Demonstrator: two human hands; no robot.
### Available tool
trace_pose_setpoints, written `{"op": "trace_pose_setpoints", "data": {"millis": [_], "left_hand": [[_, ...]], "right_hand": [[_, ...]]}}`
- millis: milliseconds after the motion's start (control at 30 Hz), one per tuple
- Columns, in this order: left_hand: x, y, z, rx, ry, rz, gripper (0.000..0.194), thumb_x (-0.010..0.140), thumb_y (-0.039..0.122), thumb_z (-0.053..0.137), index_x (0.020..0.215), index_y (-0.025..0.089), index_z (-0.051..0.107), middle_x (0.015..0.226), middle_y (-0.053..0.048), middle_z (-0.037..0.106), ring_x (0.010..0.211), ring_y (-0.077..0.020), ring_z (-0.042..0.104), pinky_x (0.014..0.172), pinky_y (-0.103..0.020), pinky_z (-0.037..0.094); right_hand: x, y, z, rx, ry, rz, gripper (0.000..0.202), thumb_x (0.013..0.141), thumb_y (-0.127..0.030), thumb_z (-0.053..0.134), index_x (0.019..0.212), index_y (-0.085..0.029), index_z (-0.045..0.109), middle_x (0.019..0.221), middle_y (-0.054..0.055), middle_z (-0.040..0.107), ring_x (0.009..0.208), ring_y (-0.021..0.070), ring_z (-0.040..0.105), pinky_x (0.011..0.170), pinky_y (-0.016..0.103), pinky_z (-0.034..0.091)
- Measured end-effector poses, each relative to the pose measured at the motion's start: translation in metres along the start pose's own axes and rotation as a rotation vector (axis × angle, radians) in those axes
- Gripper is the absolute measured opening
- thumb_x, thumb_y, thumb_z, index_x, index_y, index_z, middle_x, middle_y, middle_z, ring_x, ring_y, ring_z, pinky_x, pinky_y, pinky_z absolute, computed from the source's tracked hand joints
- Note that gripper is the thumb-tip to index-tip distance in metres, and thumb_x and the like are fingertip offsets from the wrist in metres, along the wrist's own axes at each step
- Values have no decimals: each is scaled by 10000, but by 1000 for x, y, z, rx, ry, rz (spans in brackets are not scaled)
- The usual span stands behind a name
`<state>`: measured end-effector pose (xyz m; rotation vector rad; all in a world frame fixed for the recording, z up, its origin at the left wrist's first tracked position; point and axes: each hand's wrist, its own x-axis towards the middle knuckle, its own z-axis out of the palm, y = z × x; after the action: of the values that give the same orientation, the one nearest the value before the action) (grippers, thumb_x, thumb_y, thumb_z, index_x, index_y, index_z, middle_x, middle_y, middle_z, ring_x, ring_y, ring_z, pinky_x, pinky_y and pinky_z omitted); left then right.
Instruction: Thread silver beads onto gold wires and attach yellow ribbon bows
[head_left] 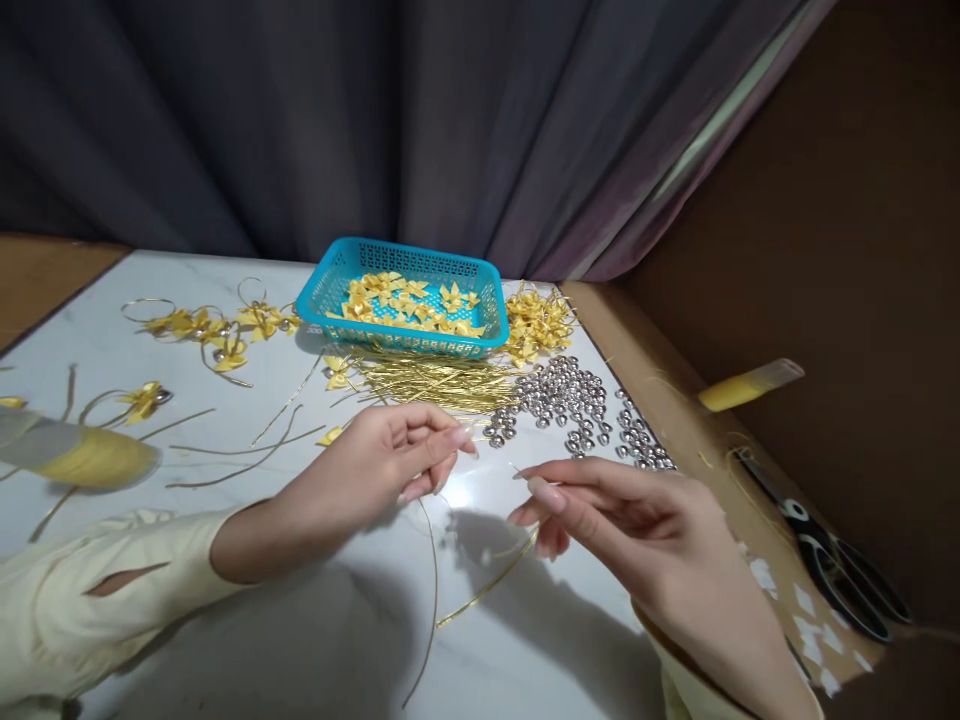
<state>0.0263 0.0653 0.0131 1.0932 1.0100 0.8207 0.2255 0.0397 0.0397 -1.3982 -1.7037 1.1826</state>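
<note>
Gold cord point(480, 597) slants over the near middle of the white surface point(300, 650). A blue basket point(405, 340) stands far back. The right hand point(652, 530) pinches the cord; the left hand point(394, 455) is loosely curled, its hold unclear.

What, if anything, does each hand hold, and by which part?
The right hand holds gold wire near its upper end; whether the left hand holds anything cannot be told.

R hand point(645, 530) w/ wire point(487, 592), teal bskt point(319, 282)
</note>
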Motion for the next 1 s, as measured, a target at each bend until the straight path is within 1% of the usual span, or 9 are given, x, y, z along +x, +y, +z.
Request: {"op": "trace_pose_setpoints", "data": {"millis": [100, 167, 333, 433, 567, 700, 767, 867, 1000], "left_hand": [[0, -3, 1, -122, 2, 10, 218, 857, 288, 592, 693, 146, 573, 497, 70, 442, 431, -49, 308, 421, -154, 251], [0, -5, 1, -203, -13, 8, 255, 889, 258, 556, 660, 147, 542, 482, 77, 412, 437, -48, 283, 430, -139, 255], [-2, -8, 0, -384, -104, -69, 291, 914, 224, 527, 637, 142, 486, 509, 81, 405, 432, -33, 242, 499, -128, 315], [-2, -10, -1, -500, -135, -119, 250, 882, 144, 551, 639, 135, 494, 517, 85, 388, 417, -17, 234, 546, -131, 358], [1, -11, 1, -710, -196, -200, 216, 788, -7, 543, 613, 113, 505, 528, 70, 405, 401, -1, 248, 522, -114, 367], [4, -15, 2, -917, -260, -260, 207, 708, -65, 517, 602, 113, 522, 461, 83, 333, 392, -18, 228, 568, -145, 430], [5, -19, 0, -946, -295, -281, 197, 670, -58, 531, 590, 122, 515, 426, 93, 278, 387, -29, 194, 574, -159, 435], [4, -24, -2, -883, -323, -277, 197, 614, -14, 580, 551, 137, 470, 388, 97, 225, 372, -34, 162, 558, -160, 414], [3, -27, -3, -810, -371, -208, 325, 580, 78, 673, 491, 155, 369, 334, 95, 210, 351, -35, 173, 528, -161, 373]], "right_hand": [[3, 4, 3, 147, -89, 83, 207, 824, -325, 636, 742, -157, 726, 568, 32, 690, 515, 118, 636, 521, 180, 516], [6, 9, 5, 203, -131, 79, 217, 823, -332, 636, 741, -155, 730, 587, 41, 703, 512, 118, 639, 520, 180, 521], [8, 14, 11, 258, -124, 43, 224, 833, -318, 626, 740, -146, 735, 606, 48, 718, 510, 120, 652, 514, 182, 534], [8, 14, 13, 245, -102, 19, 218, 840, -296, 620, 735, -143, 734, 578, 37, 709, 493, 114, 648, 508, 174, 535], [8, 14, 13, 216, -56, -35, 185, 844, -267, 618, 754, -151, 731, 595, 31, 716, 510, 116, 658, 523, 174, 538], [8, 15, 12, 181, -67, -63, 180, 840, -265, 620, 753, -154, 732, 613, 35, 723, 532, 127, 669, 524, 183, 538], [7, 15, 11, 205, -67, -73, 182, 839, -263, 619, 741, -154, 727, 628, 40, 728, 522, 130, 667, 502, 186, 536], [5, 13, 10, 227, -85, -78, 195, 842, -257, 612, 716, -147, 712, 622, 48, 727, 495, 127, 654, 489, 190, 532], [-1, 11, 12, 238, -150, -82, 193, 845, -236, 611, 705, -143, 707, 627, 50, 726, 521, 123, 661, 523, 189, 535]]}}
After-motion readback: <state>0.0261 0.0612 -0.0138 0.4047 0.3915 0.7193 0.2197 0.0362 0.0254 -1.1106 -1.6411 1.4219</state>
